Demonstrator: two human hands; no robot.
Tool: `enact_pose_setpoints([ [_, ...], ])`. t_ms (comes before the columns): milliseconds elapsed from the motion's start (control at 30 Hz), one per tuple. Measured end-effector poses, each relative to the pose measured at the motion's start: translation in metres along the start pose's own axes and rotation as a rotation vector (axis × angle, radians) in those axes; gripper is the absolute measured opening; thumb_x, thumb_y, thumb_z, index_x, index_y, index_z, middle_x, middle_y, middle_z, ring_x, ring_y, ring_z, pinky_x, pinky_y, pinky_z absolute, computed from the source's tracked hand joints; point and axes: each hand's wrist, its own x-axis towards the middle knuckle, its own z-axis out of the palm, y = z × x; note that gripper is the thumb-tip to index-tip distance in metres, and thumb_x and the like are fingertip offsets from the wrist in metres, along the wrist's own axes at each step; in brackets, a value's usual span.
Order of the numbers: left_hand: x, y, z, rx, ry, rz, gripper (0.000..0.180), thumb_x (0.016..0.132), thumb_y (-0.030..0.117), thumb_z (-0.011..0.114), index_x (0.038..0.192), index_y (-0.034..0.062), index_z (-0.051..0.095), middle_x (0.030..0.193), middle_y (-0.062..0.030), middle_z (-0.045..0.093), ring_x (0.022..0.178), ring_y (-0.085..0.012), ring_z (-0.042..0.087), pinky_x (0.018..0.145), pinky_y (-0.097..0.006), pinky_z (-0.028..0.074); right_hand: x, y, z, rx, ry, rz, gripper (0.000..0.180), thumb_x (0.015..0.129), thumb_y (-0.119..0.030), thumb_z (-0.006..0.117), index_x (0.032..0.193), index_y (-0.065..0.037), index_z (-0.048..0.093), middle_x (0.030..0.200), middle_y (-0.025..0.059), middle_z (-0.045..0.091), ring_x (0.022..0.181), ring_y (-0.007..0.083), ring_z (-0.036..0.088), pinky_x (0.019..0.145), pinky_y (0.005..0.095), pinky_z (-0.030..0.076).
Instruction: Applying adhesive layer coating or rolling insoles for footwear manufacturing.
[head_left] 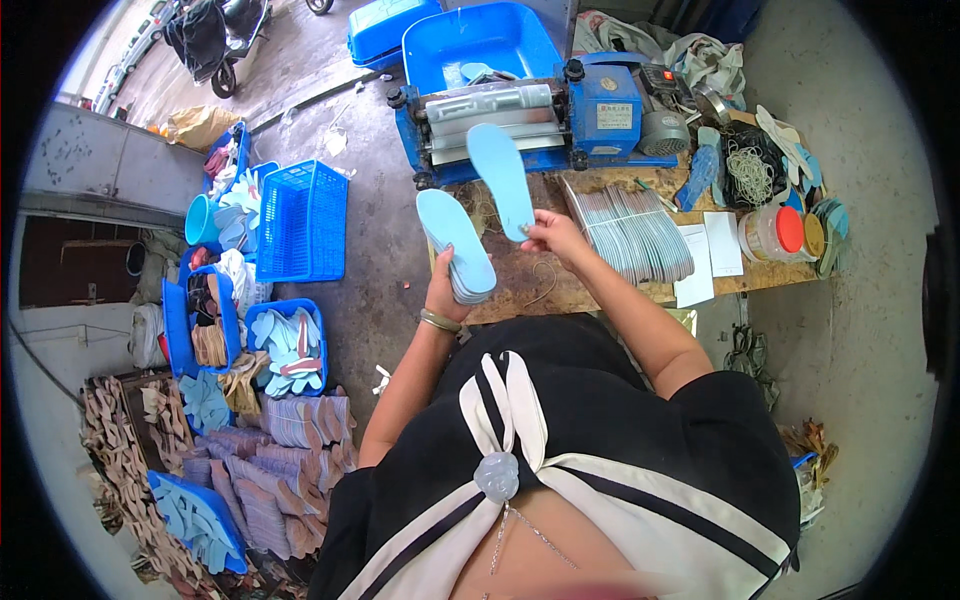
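My left hand (444, 291) is closed round the heel end of a stack of light blue insoles (452, 235), held over the near left edge of the wooden table. Pinched at its heel by my right hand (552, 238) is a single light blue insole (497, 175), its toe pointing up toward the machine. The single insole is apart from the stack. Just beyond both hands stands a blue roller machine (490, 125) with metal rollers. Right of my right hand lies a long tied bundle of insoles (630, 232) on the table.
Papers (722, 243) and a red-lidded jar (772, 233) are at the table's right. A blue basin (480, 45) sits behind the machine. Blue crates (303, 220) and bins of insole pieces (290, 345) crowd the floor at left, with stacked insole bundles (275, 465) nearer me.
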Motion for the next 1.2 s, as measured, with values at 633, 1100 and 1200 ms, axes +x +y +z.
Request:
enact_pose_setpoints([
  [633,-0.003,-0.003,-0.009,0.115,-0.032,0.035,0.054,0.079,0.012,0.055,0.127,0.0069,0.032,0.116,-0.0101,0.048,0.104,-0.0261,0.051,0.086,-0.043,0.045,0.080,-0.032,-0.022,0.274,0.071,0.043,0.021,0.086,-0.004,0.047,0.106,-0.002,0.053,0.091,0.0101,0.061,0.076,0.0155,0.063,0.056,0.0202,0.052],
  [1100,0.009,-0.005,-0.005,0.187,-0.073,0.049,0.050,0.078,0.008,0.055,0.123,0.0046,0.033,0.111,-0.0106,0.050,0.097,-0.0248,0.055,0.082,-0.040,0.048,0.001,0.019,0.013,0.136,-0.269,0.296,0.031,0.085,-0.018,0.054,0.112,-0.003,0.053,0.089,0.0060,0.063,0.071,0.0110,0.062,0.058,0.0209,0.051],
  [1200,0.011,-0.009,-0.005,0.238,0.006,0.049,0.046,0.078,0.008,0.055,0.120,0.0032,0.036,0.107,-0.0100,0.052,0.093,-0.0236,0.056,0.078,-0.039,0.049,-0.024,0.006,0.023,0.101,-0.337,0.324,0.029,0.080,-0.015,0.062,0.106,-0.003,0.057,0.081,-0.0007,0.061,0.058,0.0048,0.054,0.052,0.0172,0.046],
])
